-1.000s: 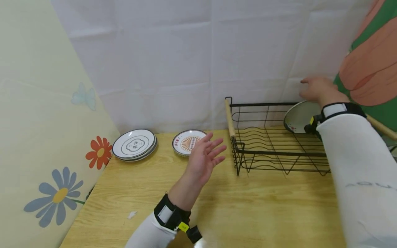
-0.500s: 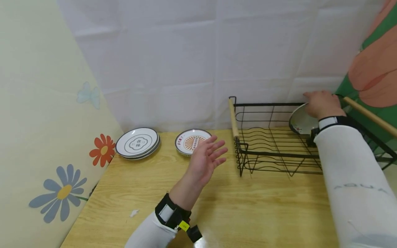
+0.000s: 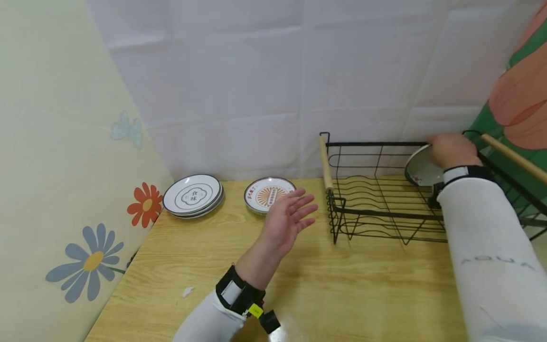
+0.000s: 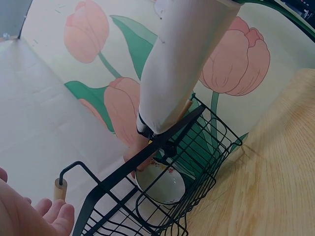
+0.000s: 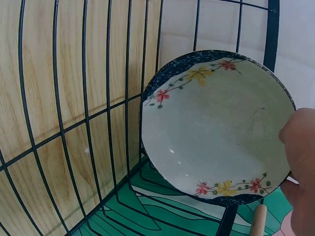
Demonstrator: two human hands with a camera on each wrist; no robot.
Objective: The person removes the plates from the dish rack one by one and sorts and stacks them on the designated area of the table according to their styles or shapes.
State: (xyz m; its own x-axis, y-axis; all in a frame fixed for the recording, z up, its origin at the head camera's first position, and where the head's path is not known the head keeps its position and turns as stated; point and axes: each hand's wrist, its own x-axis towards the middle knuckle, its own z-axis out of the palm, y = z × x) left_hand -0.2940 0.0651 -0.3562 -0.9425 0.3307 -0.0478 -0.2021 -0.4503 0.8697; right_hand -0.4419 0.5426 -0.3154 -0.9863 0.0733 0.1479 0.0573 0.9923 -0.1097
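A flower-patterned plate (image 3: 419,170) with a dark speckled border stands on edge at the right end of a black wire dish rack (image 3: 384,213). My right hand (image 3: 455,151) pinches the plate's rim; in the right wrist view the thumb (image 5: 298,130) lies over the edge and a finger shows behind it. My left hand (image 3: 284,225) hovers palm-up with fingers extended, left of the rack and overlapping a small plate with an orange sunburst (image 3: 261,197) in the head view. It holds nothing.
Several white plates with dark rims are stacked (image 3: 192,194) at the table's back left. Wooden handles (image 3: 325,164) cap the rack's ends. A white sheet (image 3: 239,85) hangs behind, and a flower-painted wall (image 3: 77,156) borders the left side. A paper scrap lies on the wooden table (image 3: 363,289).
My right hand has come down from above the rack onto the plate's rim and now pinches it. The left hand has stayed almost still. The head view has shifted slightly to the left.
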